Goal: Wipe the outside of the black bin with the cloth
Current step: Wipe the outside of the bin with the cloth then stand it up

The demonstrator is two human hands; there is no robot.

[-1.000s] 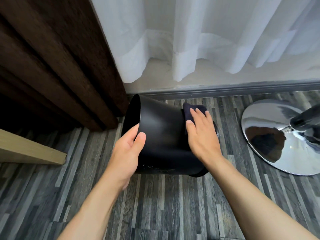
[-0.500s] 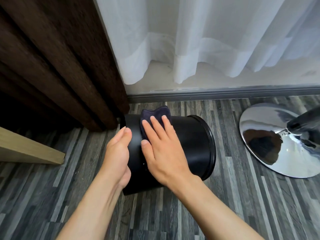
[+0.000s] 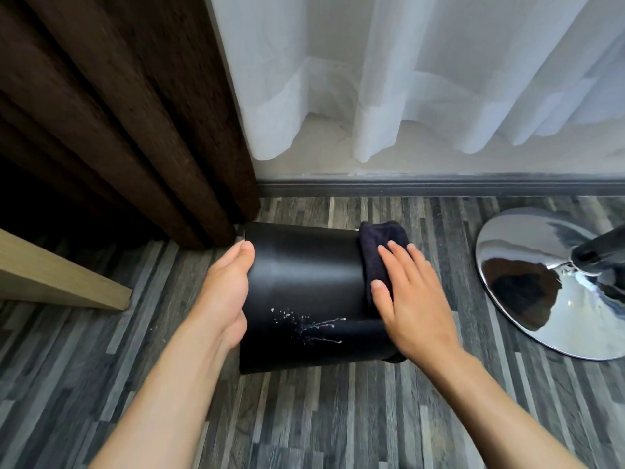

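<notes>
Black bin (image 3: 304,286): lies on its side on the grey plank floor (image 3: 338,418), just in front of the brown curtain (image 3: 118,130), its wall turned up toward the camera.
Left hand (image 3: 225,296): cups the bin's left end, fingers pressed together, steadying it.
Right hand (image 3: 411,296): lies flat on the dark cloth (image 3: 378,245), fingers spread, pressing it onto the bin's right end.
Stain: white splatter (image 3: 311,328) low on the near side, apart from the cloth, not yet wiped.
Risk, rolling: the bin is round, so a hard push could probably roll it away if the left hand loosens.
Risk, missed patch: the cloth sits high and right, so strokes there would likely pass over the splatter.
Risk, neighbour: the chrome base (image 3: 548,282) stands near on the right; a long stroke may knock it.
</notes>
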